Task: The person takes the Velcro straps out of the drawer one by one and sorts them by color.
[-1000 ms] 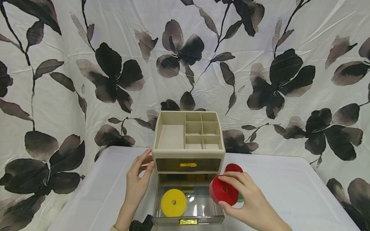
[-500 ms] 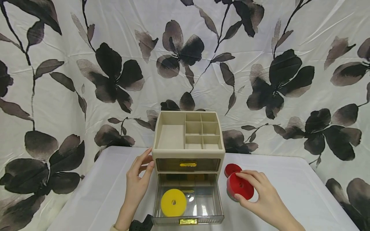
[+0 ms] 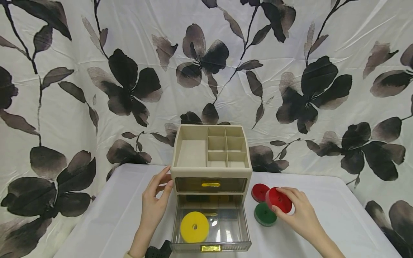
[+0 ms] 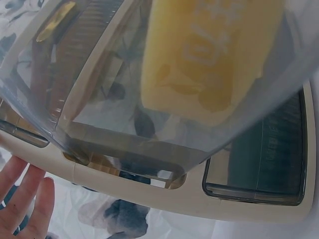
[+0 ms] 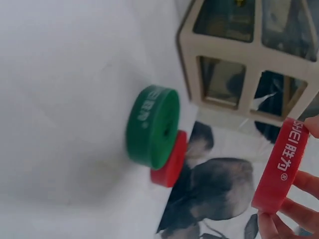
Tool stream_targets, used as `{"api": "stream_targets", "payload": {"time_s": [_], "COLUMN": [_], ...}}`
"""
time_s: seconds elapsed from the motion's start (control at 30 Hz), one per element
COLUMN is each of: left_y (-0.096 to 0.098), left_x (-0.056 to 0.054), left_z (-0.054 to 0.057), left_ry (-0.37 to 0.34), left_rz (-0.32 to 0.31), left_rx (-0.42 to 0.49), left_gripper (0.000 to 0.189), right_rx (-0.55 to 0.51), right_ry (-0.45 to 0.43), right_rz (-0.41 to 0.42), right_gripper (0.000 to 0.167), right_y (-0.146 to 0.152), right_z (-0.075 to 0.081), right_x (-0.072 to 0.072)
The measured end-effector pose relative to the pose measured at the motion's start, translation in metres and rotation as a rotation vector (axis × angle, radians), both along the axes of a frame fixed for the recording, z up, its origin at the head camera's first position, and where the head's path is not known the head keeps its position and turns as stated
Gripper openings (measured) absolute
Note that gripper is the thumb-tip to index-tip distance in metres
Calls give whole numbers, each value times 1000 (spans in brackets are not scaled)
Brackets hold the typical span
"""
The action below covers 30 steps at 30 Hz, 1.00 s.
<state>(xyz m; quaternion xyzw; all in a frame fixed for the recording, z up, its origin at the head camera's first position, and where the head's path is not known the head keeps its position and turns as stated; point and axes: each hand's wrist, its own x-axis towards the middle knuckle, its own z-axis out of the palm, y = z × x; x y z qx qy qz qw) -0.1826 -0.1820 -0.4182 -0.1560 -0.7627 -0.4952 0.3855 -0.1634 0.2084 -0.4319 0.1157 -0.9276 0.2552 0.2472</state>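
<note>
My right hand (image 3: 300,211) pinches a red tape roll (image 3: 279,200) with fingers and thumb, above the table to the right of the organizer. White lettering shows on this red roll (image 5: 283,169) in the right wrist view. Just left of it lie a green tape roll (image 3: 265,215) and a second red roll (image 3: 259,192). My left hand (image 3: 155,200) rests against the left side of the beige desktop organizer (image 3: 211,172), fingers loosely extended. A yellow roll (image 3: 194,219) lies in the left part of the pulled-out clear lower drawer (image 3: 187,247).
The upper drawer (image 3: 190,184) is closed. On top, the organizer has a large compartment (image 3: 191,152) and several small ones. A white table (image 3: 322,204) carries everything, with a floral cloth (image 3: 226,82) behind. Something black (image 3: 158,250) sits by the left wrist.
My right hand has carried the red roll rightward, from over the drawer's right edge to beyond the green roll, which now shows fully. The left hand stays against the organizer.
</note>
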Motion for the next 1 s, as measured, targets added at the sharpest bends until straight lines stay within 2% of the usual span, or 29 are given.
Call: {"api": "stream_targets", "payload": {"time_s": [0.4, 0.8, 1.0], "left_y": [1, -1, 0], "left_x": [1, 0, 0], "left_z": [0, -2, -2], "left_ry": [-14, -24, -17], "left_rz": [11, 17, 13], "left_rx": [-3, -2, -3], "left_gripper": [51, 52, 51], "right_rx": [-16, 13, 21], "right_ry": [-80, -111, -143], "right_rz": [-56, -92, -114], "right_gripper": [47, 46, 46], "right_y": [23, 39, 43], "right_z": [-23, -44, -52], "right_x": [-27, -52, -59]}}
